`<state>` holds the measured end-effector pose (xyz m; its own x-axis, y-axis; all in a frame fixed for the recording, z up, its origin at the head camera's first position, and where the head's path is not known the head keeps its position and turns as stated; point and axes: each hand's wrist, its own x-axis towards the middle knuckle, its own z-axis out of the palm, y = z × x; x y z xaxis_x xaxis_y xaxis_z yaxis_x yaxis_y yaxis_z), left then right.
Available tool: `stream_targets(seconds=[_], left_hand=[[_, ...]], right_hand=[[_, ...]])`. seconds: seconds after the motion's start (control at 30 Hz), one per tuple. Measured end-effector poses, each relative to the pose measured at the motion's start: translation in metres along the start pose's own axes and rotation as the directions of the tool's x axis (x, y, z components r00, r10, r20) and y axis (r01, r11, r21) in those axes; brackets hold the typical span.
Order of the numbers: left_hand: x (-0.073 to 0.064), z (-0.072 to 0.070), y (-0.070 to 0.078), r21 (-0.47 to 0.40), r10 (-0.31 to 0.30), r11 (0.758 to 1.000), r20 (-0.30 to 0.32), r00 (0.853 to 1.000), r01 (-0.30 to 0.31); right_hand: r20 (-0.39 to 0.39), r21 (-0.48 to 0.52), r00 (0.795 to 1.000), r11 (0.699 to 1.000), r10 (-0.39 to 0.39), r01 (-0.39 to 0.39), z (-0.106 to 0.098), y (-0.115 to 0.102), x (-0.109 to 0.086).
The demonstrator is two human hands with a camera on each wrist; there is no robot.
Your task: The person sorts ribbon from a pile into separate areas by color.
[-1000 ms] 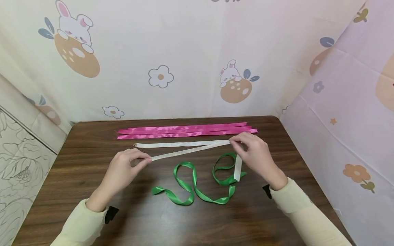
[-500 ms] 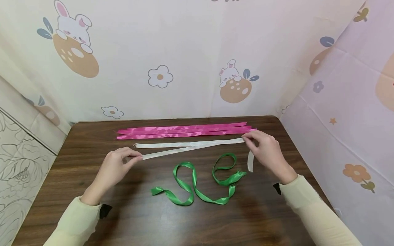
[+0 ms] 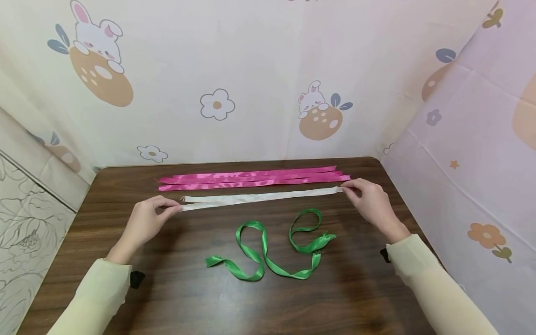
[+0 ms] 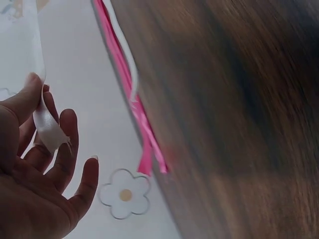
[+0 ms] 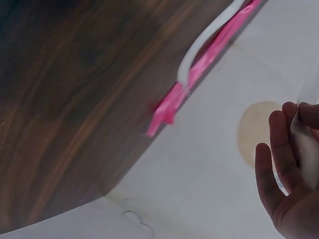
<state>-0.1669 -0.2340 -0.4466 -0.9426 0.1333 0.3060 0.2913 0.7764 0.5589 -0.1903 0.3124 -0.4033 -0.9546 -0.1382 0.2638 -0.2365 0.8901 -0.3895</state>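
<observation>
A white ribbon is stretched between the two hands in the head view. My left hand (image 3: 146, 218) pinches its left end between thumb and forefinger; in the left wrist view a short tail of that white ribbon (image 4: 49, 127) hangs below the pinch. The other end is in the fingertips of my right hand (image 3: 374, 204). Just behind it, a second white ribbon (image 3: 198, 199) lies on the table, and the stretched one overlaps it toward the right. Farther back are several pink ribbons (image 3: 251, 179) laid side by side. A green ribbon (image 3: 264, 251) curls loosely in front.
The brown wooden table (image 3: 234, 311) has its back edge against a curtain (image 3: 259, 56) printed with rabbits and flowers. A pale fabric wall (image 3: 473, 153) runs along the right side, and a patterned panel (image 3: 29, 232) stands at the left.
Both hands have moved apart, the left one leftward and the right one rightward along the ribbon. The white tail hanging below the right hand is gone from the head view. The stretched ribbon lies closer to the second.
</observation>
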Motion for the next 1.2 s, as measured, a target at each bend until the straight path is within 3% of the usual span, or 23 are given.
stream_targets(seconds=[0.2, 0.53, 0.97, 1.2], left_hand=[[0.008, 0.003, -0.013, -0.001, -0.054, 0.999, 0.008, 0.998, 0.054], [0.016, 0.008, -0.028, 0.005, -0.121, 0.993, 0.064, 0.991, 0.121], [0.024, 0.026, -0.039, 0.041, -0.206, 0.979, 0.181, 0.962, 0.202], [0.025, 0.033, -0.042, 0.085, -0.251, 0.967, 0.159, 0.955, 0.24]], right_hand=[[0.054, -0.008, 0.995, 0.996, 0.089, -0.088, 0.004, 0.018, 0.002], [0.119, -0.013, 0.977, 0.985, 0.174, -0.174, 0.014, 0.042, 0.007], [0.209, -0.013, 0.934, 0.956, 0.289, -0.293, 0.043, 0.066, 0.016], [0.214, -0.052, 0.922, 0.946, 0.323, -0.32, 0.053, 0.068, 0.018]])
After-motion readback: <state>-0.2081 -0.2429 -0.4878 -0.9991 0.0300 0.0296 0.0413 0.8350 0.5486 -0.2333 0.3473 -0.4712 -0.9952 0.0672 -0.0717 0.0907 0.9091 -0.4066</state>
